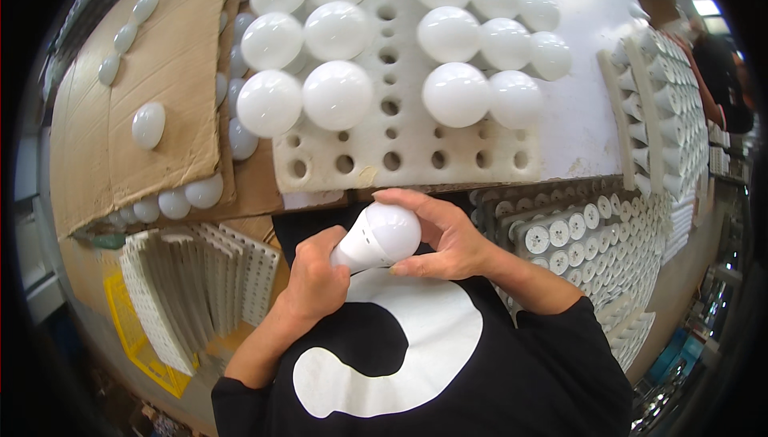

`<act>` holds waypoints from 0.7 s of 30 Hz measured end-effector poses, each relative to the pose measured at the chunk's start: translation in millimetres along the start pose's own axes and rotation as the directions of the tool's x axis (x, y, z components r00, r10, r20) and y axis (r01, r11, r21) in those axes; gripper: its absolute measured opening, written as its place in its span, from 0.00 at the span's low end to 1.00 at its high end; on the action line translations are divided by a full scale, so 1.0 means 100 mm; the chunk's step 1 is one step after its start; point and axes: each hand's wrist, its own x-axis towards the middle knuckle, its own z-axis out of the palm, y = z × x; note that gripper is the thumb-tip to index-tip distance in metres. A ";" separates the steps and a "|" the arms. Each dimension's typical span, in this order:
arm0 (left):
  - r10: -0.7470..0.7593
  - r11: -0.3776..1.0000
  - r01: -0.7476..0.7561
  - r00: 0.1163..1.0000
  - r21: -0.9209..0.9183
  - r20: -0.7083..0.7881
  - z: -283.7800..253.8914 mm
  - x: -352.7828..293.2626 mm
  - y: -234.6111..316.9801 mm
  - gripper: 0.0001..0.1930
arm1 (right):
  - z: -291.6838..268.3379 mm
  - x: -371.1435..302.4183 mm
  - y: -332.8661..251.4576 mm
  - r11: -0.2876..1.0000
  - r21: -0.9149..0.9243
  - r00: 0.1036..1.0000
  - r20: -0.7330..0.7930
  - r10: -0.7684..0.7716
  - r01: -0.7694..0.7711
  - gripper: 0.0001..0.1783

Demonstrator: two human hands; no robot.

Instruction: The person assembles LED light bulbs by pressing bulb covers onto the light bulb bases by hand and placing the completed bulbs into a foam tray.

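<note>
A white light bulb (pixel 376 235) is held in front of my chest, tilted with its round dome up and to the right. My left hand (pixel 318 270) is closed round the narrow base end, which its fingers partly hide. My right hand (pixel 448 237) curves about the dome, thumb below and fingers above, touching it. Just beyond my hands lies a white foam tray (pixel 408 174) with rows of round holes. Several white bulb domes (pixel 338 94) stand in it on the left, and more domes (pixel 456 94) on the right.
Cardboard (pixel 184 45) at the left carries a few loose domes (pixel 149 125), with more domes beneath it. Below it, perforated foam sheets (pixel 172 293) stand by a yellow crate (pixel 132 333). At the right are racks of white bulb bases (pixel 577 226). Another person (pixel 724 77) stands far right.
</note>
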 end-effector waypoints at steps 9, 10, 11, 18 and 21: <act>0.198 0.980 -0.199 0.979 0.026 0.051 0.33 0.15 0.25 0.16 | -0.30 -0.46 -0.40 0.987 -0.126 0.990 -0.085 -0.108 0.097 0.43; 0.161 0.987 -0.160 0.986 -0.027 0.046 0.33 0.17 0.25 0.17 | -0.42 -0.55 -0.56 0.971 -0.222 0.984 -0.136 -0.120 0.088 0.45; 0.119 0.990 -0.115 0.992 -0.078 0.043 0.33 0.18 0.24 0.19 | -0.53 -0.66 -0.71 0.948 -0.294 0.960 -0.207 -0.187 0.121 0.46; -0.031 0.999 0.028 0.998 -0.046 -0.053 0.23 0.13 0.05 0.21 | -1.13 -0.65 -1.12 0.614 -0.784 0.559 -0.471 -0.682 0.089 0.38; 0.000 1.000 -0.002 0.997 -0.020 -0.083 0.21 0.13 0.01 0.21 | -1.27 -0.49 -1.02 0.565 -0.825 0.656 -0.419 -0.628 0.014 0.37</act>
